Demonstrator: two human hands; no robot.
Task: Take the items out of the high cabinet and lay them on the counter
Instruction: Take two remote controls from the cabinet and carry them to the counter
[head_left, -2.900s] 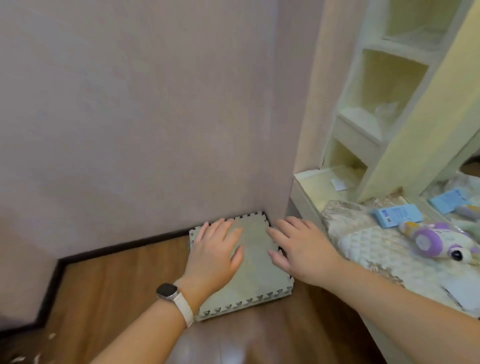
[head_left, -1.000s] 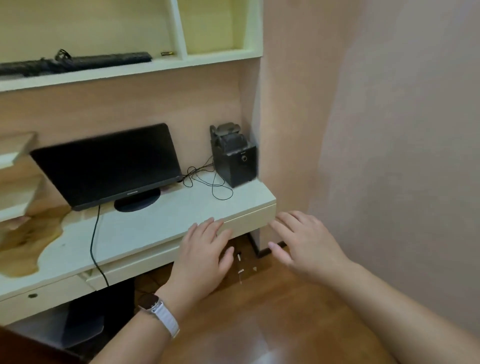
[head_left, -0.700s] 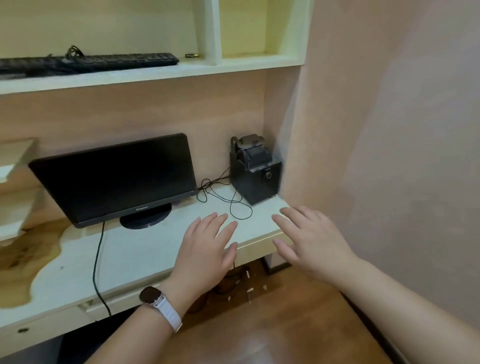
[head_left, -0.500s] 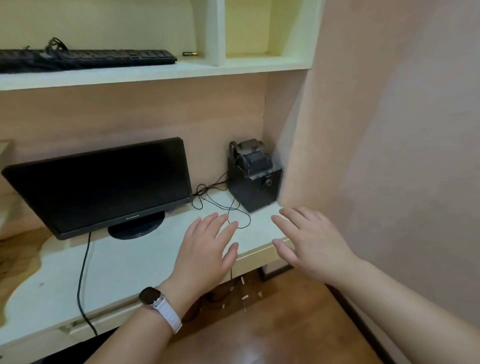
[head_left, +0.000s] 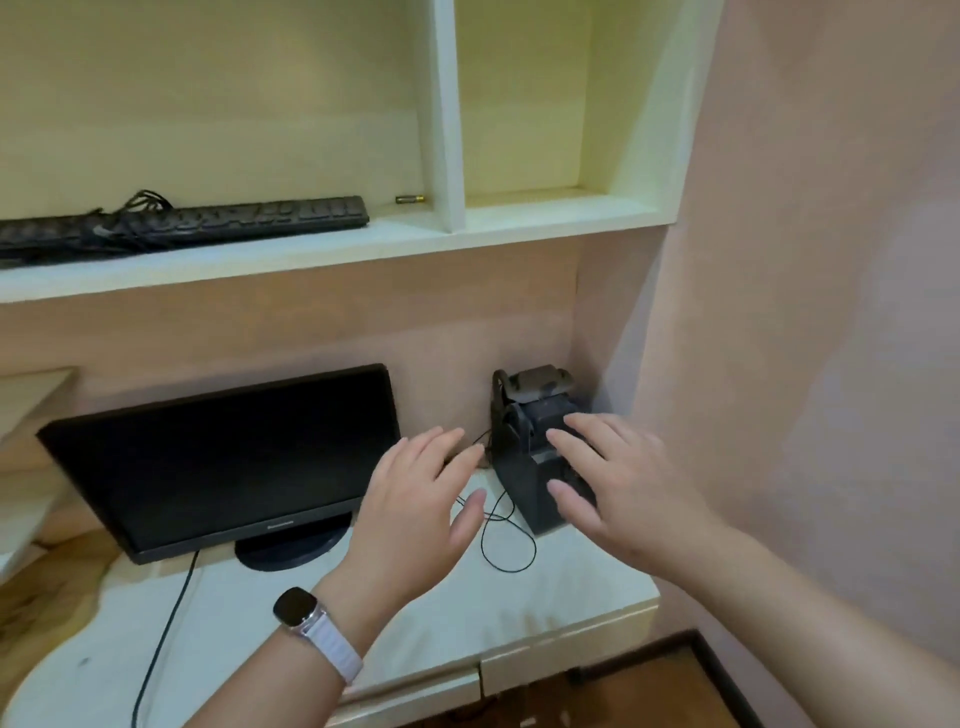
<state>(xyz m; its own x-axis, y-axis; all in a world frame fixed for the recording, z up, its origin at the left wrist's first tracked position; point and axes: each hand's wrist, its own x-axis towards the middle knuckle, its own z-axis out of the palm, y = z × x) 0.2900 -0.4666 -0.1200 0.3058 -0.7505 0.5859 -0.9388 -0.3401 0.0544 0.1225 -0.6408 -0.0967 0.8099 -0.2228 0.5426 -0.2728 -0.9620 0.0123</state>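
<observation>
Up on the pale cream shelf (head_left: 291, 249), a long, flat black keyboard (head_left: 208, 223) lies along the front edge with its dark cable bunched in a loose tangle on top, and a small brass-coloured battery (head_left: 410, 199) rests near the white upright divider (head_left: 448, 114); the compartment to the right of that divider looks bare. Below, on the smooth white table (head_left: 571, 587), a glossy black flat monitor (head_left: 228, 457) stands on a round foot, and a boxy matte black device (head_left: 524, 457) sits in the corner against the pink wall (head_left: 831, 260), a thin black wire (head_left: 506, 545) looping loosely from it across the tabletop.

Both hands are raised over the table, palms down, fingers spread wide and holding nothing. Left hand (head_left: 415, 514) hovers between the monitor and the device, a dark square watch (head_left: 296, 609) on a pale woven band at the wrist. Right hand (head_left: 618, 488) is held in front of the device and hides part of its face; whether it touches the device I cannot tell.

A black power lead (head_left: 166, 629) trails from the monitor down over the table's front edge
</observation>
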